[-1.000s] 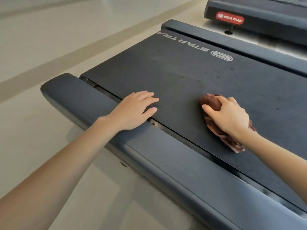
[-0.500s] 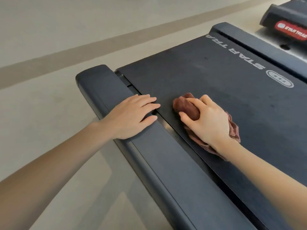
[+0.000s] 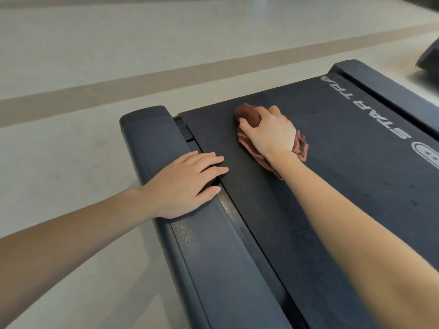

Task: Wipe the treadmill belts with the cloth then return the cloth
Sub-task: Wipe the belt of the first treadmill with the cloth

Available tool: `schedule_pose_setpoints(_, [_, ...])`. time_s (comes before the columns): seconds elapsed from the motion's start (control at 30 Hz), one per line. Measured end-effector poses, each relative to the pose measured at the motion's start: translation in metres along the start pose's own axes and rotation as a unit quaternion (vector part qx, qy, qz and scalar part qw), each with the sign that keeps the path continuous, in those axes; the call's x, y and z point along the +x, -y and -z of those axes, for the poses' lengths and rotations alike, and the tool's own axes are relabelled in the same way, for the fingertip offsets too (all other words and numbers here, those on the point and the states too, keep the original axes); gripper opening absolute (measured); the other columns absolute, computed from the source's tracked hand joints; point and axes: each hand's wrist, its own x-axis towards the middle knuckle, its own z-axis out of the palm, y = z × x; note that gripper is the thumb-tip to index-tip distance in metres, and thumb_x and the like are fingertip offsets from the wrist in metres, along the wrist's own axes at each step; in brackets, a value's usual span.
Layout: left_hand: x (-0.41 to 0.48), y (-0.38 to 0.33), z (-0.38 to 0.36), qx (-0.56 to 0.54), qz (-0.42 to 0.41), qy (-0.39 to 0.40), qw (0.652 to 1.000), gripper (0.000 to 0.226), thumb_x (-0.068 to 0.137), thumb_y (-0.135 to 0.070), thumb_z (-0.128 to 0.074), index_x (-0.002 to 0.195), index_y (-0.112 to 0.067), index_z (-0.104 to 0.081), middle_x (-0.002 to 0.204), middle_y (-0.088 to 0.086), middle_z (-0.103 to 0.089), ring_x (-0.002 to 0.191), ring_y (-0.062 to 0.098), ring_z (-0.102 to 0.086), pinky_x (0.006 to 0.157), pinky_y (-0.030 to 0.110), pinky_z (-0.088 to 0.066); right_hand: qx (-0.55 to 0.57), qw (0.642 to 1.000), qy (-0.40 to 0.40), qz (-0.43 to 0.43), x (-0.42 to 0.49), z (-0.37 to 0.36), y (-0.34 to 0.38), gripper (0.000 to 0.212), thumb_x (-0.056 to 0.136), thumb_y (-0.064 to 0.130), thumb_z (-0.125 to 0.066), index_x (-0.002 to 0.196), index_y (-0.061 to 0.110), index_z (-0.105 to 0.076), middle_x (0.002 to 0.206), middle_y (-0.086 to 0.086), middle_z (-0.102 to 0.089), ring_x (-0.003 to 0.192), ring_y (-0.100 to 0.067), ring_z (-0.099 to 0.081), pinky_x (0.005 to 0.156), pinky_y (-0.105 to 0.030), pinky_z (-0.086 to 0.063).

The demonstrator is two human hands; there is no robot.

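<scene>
Fingers of the right hand [image 3: 270, 135] are curling over a crumpled reddish-brown fabric cloth [image 3: 249, 115], gripping its bunched top and pressing it onto the black rubber treadmill belt [image 3: 332, 186]. The bunch is bulging past the fingertips at eleven o'clock of the hand, and loose folds are spilling from under the palm at four and eight o'clock. The left hand [image 3: 183, 184], at eight o'clock from the cloth, is lying flat with straight fingers on the dark grey plastic side rail [image 3: 152, 138]. It is holding nothing, and its fingertips are reaching onto the belt's edge. White lettering [image 3: 363, 106] is running along the belt between two and three o'clock of the cloth.
</scene>
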Motion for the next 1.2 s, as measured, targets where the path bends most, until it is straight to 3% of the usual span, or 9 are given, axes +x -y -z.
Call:
schedule_pose_setpoints(0.17, [0.000,0.012,0.006,0.020,-0.048,0.040,0.998,0.051,0.097,-0.048,-0.023,0.145,-0.031,-0.027,0.155,-0.008,-0.018,0.143,0.009,-0.010,0.116,0.026,0.000,0.010,0.997,-0.003,0.079,-0.071,0.028,-0.012,0.061,0.076,0.079,-0.042,0.113,0.032,-0.058,0.084,0.008,-0.047,0.067,-0.017,-0.052,0.057,-0.024,-0.028])
schedule_pose_setpoints(0.3, [-0.005,0.059,0.027,0.039,-0.088,0.040,0.995,0.046,0.098,-0.045,-0.025,0.141,-0.031,-0.037,0.151,-0.009,-0.031,0.139,0.009,-0.025,0.113,0.024,-0.008,0.024,0.998,0.024,0.049,-0.116,0.043,-0.005,0.051,0.076,0.072,-0.048,0.106,0.035,-0.063,0.076,0.012,-0.048,0.059,-0.010,-0.049,0.053,-0.021,-0.032])
schedule_pose_setpoints(0.43, [-0.015,0.101,0.043,-0.005,0.021,0.012,1.000,0.048,0.095,-0.043,-0.038,0.140,-0.027,-0.039,0.153,-0.005,-0.026,0.142,0.015,-0.017,0.114,0.034,-0.018,0.125,0.972,0.181,-0.083,-0.086,0.066,0.030,0.031,0.064,0.071,-0.056,0.088,0.051,-0.062,0.077,0.015,-0.058,0.077,-0.006,-0.057,0.072,-0.035,-0.045])
schedule_pose_setpoints(0.5, [-0.029,0.120,0.061,-0.033,0.094,0.035,0.994,0.053,0.094,-0.045,-0.036,0.143,-0.024,-0.033,0.154,-0.002,-0.021,0.143,0.016,-0.014,0.113,0.034,-0.019,0.133,0.960,0.227,-0.092,-0.075,0.079,0.060,0.028,0.063,0.071,-0.057,0.085,0.055,-0.060,0.079,0.017,-0.059,0.080,-0.002,-0.057,0.075,-0.033,-0.048])
schedule_pose_setpoints(0.6, [-0.063,0.140,0.101,-0.036,0.091,0.063,0.993,0.051,0.094,-0.042,-0.038,0.140,-0.021,-0.038,0.149,0.002,-0.034,0.138,0.020,-0.027,0.111,0.035,-0.021,0.108,0.959,0.251,-0.067,-0.062,0.100,0.124,0.046,0.063,0.076,-0.051,0.097,0.048,-0.063,0.079,0.018,-0.057,0.077,-0.002,-0.058,0.071,-0.031,-0.049])
schedule_pose_setpoints(0.73, [-0.105,0.156,0.176,-0.004,0.055,0.070,0.996,0.041,0.084,-0.030,-0.060,0.121,-0.012,-0.061,0.123,0.008,-0.061,0.118,0.025,-0.055,0.101,0.044,-0.041,0.069,0.959,0.275,-0.018,-0.047,0.136,0.205,0.062,0.066,0.078,-0.040,0.109,0.039,-0.062,0.080,0.016,-0.053,0.072,-0.007,-0.057,0.065,-0.027,-0.048])
schedule_pose_setpoints(0.93, [-0.148,0.180,0.306,0.023,0.029,0.064,0.997,0.042,0.088,-0.031,-0.046,0.123,-0.012,-0.059,0.121,0.006,-0.062,0.117,0.024,-0.056,0.101,0.043,-0.042,0.036,0.968,0.247,0.023,-0.012,0.226,0.307,0.054,0.080,0.071,-0.045,0.111,0.032,-0.065,0.084,0.006,-0.056,0.067,-0.022,-0.058,0.063,-0.039,-0.053])
schedule_pose_setpoints(1.03, [-0.156,0.192,0.380,0.005,0.034,0.053,0.998,0.045,0.089,-0.032,-0.040,0.127,-0.012,-0.056,0.126,0.006,-0.059,0.121,0.024,-0.053,0.104,0.043,-0.039,0.033,0.977,0.208,0.031,0.010,0.281,0.354,0.043,0.079,0.058,-0.055,0.108,0.029,-0.067,0.079,0.003,-0.057,0.059,-0.020,-0.053,0.061,-0.035,-0.050])
schedule_pose_setpoints(1.2, [-0.159,0.210,0.484,0.005,0.005,0.039,0.999,0.047,0.090,-0.033,-0.039,0.129,-0.012,-0.054,0.131,0.007,-0.056,0.124,0.025,-0.049,0.105,0.046,-0.037,0.033,0.990,0.136,0.018,0.035,0.348,0.423,0.042,0.081,0.057,-0.051,0.106,0.028,-0.069,0.076,0.004,-0.056,0.060,-0.008,-0.032,0.063,-0.023,-0.033])
